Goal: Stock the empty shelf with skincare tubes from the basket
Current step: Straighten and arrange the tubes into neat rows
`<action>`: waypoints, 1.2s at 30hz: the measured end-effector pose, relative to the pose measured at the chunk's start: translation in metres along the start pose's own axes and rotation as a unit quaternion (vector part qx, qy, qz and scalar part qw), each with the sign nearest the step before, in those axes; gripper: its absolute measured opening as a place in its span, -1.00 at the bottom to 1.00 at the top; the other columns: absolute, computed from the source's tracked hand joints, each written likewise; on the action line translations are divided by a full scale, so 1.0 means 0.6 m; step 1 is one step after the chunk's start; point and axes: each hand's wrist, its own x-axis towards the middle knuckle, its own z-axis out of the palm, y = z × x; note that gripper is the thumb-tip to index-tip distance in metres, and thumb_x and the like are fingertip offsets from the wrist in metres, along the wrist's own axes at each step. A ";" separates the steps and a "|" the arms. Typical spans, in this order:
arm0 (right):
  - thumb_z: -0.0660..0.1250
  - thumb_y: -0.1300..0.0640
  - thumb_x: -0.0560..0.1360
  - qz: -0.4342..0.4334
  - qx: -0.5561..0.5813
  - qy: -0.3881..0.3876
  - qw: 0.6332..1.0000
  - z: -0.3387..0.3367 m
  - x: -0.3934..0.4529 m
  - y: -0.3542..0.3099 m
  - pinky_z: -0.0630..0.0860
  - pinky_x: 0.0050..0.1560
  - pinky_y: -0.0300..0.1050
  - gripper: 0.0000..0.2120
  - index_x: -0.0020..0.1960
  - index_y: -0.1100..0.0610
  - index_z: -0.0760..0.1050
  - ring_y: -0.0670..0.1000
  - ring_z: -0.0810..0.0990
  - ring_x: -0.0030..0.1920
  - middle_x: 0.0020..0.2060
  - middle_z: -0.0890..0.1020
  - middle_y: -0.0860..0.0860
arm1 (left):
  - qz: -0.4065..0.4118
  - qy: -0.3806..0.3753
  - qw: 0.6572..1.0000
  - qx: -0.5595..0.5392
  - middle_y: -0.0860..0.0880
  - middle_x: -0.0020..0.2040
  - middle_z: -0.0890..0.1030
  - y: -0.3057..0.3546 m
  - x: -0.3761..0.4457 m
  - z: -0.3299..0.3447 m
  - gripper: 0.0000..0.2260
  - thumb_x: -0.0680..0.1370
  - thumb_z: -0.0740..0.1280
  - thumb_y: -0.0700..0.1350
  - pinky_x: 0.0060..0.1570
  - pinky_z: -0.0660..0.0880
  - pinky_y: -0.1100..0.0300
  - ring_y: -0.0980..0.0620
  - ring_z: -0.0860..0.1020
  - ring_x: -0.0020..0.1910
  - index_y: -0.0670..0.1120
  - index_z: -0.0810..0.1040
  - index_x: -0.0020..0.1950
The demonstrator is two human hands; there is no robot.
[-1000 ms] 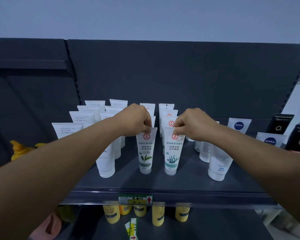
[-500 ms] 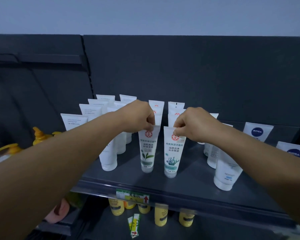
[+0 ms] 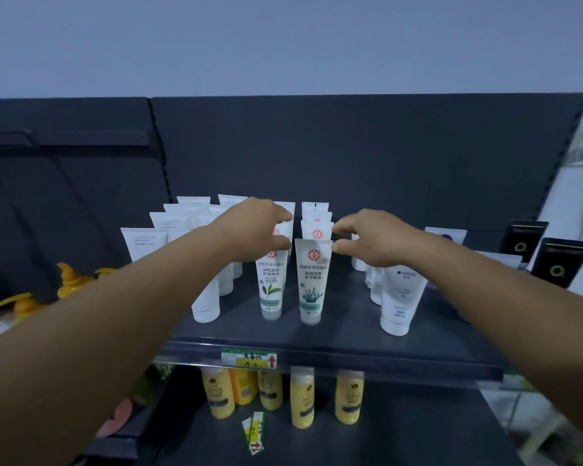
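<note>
Two translucent tubes with red seals stand cap-down at the front of the dark shelf (image 3: 344, 334): a green-leaf tube (image 3: 270, 290) and a seaweed-print tube (image 3: 312, 284). My left hand (image 3: 256, 230) hovers over the top of the leaf tube with thumb and fingers spread apart, hiding its crimped end. My right hand (image 3: 371, 238) is beside the top right corner of the seaweed tube, fingers parted, thumb tip just at the corner. More tubes of the same kind stand in rows behind (image 3: 315, 218). The basket is out of view.
Plain white tubes (image 3: 144, 242) fill the shelf's left side, and white tubes (image 3: 398, 297) stand to the right, with dark boxes (image 3: 561, 260) at the far right. Yellow bottles (image 3: 302, 401) line the shelf below. A price label (image 3: 249, 358) sits on the front rail.
Both hands pinched the tops of the two front tubes before; now their fingers have spread and lifted off. The tubes stay standing. The view has shifted.
</note>
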 end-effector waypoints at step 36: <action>0.41 -0.02 0.47 -0.021 0.008 -0.097 0.995 -0.030 0.212 0.301 0.52 -0.05 -0.10 -0.81 -0.07 0.10 0.61 0.00 0.58 -0.06 -0.11 0.63 -0.02 | -0.025 -0.106 0.991 0.081 -0.05 -0.07 0.57 0.169 0.394 0.118 -0.83 0.51 0.35 -0.15 -0.22 0.44 0.13 -0.08 0.57 -0.10 -0.12 0.59 0.08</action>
